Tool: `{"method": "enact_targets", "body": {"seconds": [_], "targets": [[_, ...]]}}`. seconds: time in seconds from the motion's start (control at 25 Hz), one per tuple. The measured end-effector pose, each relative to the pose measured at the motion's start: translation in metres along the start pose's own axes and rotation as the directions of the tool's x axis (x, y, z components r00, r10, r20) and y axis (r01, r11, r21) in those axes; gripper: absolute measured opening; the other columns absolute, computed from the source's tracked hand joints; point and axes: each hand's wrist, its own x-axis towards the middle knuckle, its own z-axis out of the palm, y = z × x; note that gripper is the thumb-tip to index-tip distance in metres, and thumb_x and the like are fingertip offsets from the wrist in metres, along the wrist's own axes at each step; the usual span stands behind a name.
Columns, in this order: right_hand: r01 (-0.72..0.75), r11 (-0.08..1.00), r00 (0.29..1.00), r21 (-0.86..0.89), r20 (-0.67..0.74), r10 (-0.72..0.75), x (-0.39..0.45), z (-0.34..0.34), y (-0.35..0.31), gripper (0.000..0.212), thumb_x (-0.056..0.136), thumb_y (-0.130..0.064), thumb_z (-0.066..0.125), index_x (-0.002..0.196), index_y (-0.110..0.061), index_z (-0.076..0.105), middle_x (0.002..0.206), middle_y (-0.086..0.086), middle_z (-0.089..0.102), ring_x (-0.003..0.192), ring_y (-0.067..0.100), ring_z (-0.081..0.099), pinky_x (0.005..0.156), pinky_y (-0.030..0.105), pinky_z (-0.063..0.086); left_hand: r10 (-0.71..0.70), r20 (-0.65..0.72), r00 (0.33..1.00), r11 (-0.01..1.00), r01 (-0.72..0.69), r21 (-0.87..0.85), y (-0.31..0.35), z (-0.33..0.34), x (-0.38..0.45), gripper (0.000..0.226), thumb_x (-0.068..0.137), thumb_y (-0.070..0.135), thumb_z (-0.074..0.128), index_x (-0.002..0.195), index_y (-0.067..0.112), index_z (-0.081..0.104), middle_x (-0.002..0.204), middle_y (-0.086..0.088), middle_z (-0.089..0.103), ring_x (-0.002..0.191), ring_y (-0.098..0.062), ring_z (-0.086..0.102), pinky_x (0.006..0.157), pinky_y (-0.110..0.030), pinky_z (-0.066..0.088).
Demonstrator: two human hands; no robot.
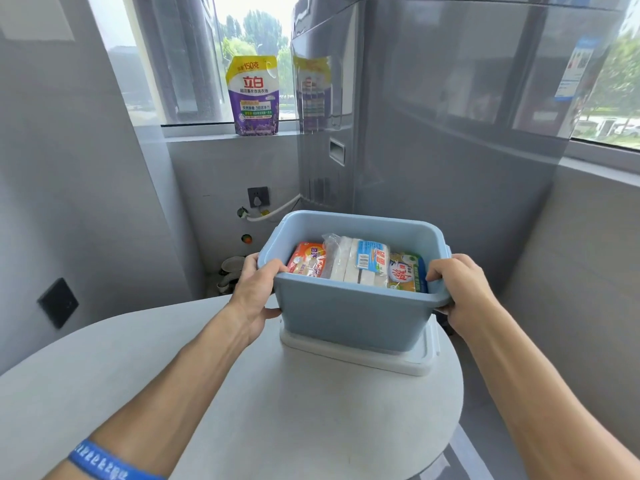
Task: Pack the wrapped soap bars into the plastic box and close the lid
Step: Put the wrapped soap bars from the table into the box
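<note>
A light blue plastic box (349,317) stands on top of its white lid (398,363) at the far right of the round white table. Inside it stand three wrapped soap bars side by side: an orange one (306,259) on the left, a white and blue one (360,263) in the middle, a yellow-green one (405,271) on the right. My left hand (256,292) grips the box's left rim, thumb under the edge. My right hand (462,289) grips the right rim, fingers curled over the edge. The box is open on top.
The white round table (242,393) ends just right of the box. A grey refrigerator (450,133) rises behind the box. A purple and yellow detergent pouch (252,95) stands on the window ledge. A wall socket (258,197) with a white cable sits below.
</note>
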Motion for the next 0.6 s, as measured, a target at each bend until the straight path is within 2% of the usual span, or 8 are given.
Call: {"method": "enact_targets", "body": {"seconds": [0.2, 0.32, 0.44, 0.6], "targets": [[0.117, 0.992, 0.981, 0.054, 0.151, -0.124, -0.025, 0.031, -0.018, 0.032, 0.070, 0.002, 0.053, 0.098, -0.012, 0.054, 0.083, 0.008, 0.060, 0.064, 0.024, 0.060, 0.048, 0.026, 0.047, 0.099, -0.112, 0.989, 0.994, -0.104, -0.043, 0.030, -0.044, -0.026, 0.030, 0.078, 0.015, 0.054, 0.106, 0.025, 0.050, 0.090, -0.006, 0.058, 0.074, -0.024, 0.054, 0.067, -0.039, 0.047], [0.112, 0.993, 0.963, 0.032, 0.243, -0.117, -0.040, 0.064, -0.011, 0.031, 0.068, 0.001, 0.054, 0.096, -0.012, 0.055, 0.083, 0.007, 0.061, 0.063, 0.022, 0.059, 0.047, 0.025, 0.046, 0.119, -0.188, 0.975, 0.992, -0.125, -0.020, 0.032, -0.085, -0.051, 0.030, 0.079, 0.015, 0.054, 0.108, 0.022, 0.049, 0.089, -0.004, 0.057, 0.077, -0.023, 0.055, 0.066, -0.040, 0.047], [0.080, 0.995, 0.941, -0.057, 0.333, -0.056, -0.057, 0.106, 0.006, 0.028, 0.067, 0.001, 0.055, 0.093, -0.011, 0.056, 0.085, 0.010, 0.061, 0.066, 0.024, 0.058, 0.052, 0.027, 0.047, 0.077, -0.297, 0.952, 0.996, -0.087, -0.023, 0.025, -0.132, -0.074, 0.031, 0.079, 0.017, 0.054, 0.109, 0.021, 0.048, 0.093, -0.002, 0.056, 0.083, -0.022, 0.055, 0.067, -0.040, 0.047], [0.049, 0.985, 0.921, -0.164, 0.390, 0.020, -0.071, 0.151, 0.032, 0.025, 0.063, 0.001, 0.055, 0.085, -0.011, 0.056, 0.085, 0.013, 0.057, 0.071, 0.027, 0.053, 0.059, 0.031, 0.048, -0.049, -0.384, 0.922, 0.999, 0.046, -0.016, 0.004, -0.180, -0.091, 0.029, 0.079, 0.022, 0.056, 0.106, 0.020, 0.048, 0.099, -0.005, 0.057, 0.087, -0.024, 0.058, 0.069, -0.042, 0.050]]}}
